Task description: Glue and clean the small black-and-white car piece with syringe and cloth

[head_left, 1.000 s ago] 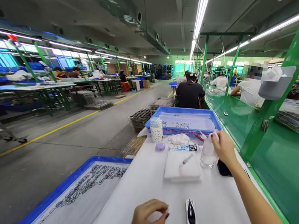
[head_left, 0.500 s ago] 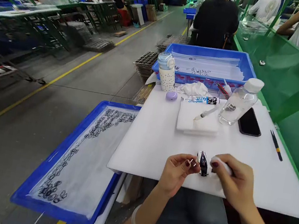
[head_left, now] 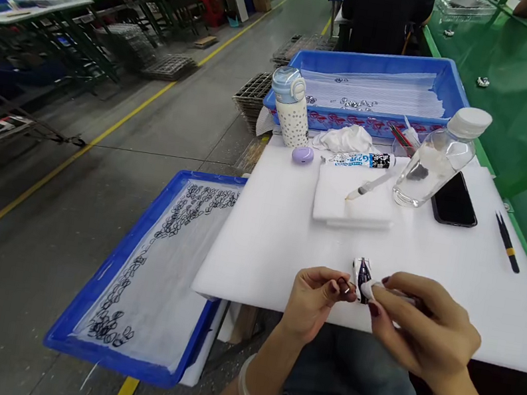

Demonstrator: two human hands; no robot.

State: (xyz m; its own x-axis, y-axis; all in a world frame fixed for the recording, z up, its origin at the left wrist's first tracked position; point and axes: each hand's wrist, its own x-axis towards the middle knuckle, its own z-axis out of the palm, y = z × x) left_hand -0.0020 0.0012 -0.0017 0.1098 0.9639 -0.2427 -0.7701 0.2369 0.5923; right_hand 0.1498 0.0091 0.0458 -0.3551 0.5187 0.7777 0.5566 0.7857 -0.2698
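White table (head_left: pixel 254 250), tray (head_left: pixel 112 253) of dark rings (head_left: pixel 172 229), hands (head_left: pixel 311 303) (head_left: pixel 424 325)

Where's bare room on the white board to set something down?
On the white board: free between the folded white cloth and the blue tray; also between the phone, tweezers and right hand. Crowded along the back: water bottle, glue tube.

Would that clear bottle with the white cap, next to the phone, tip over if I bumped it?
Probably, yes. The clear bottle is tall and narrow, and it stands on a smooth white board, so a knock could topple it. The liquid in its lower part may steady it slightly. It looks thin-walled, so it is probably fairly light.
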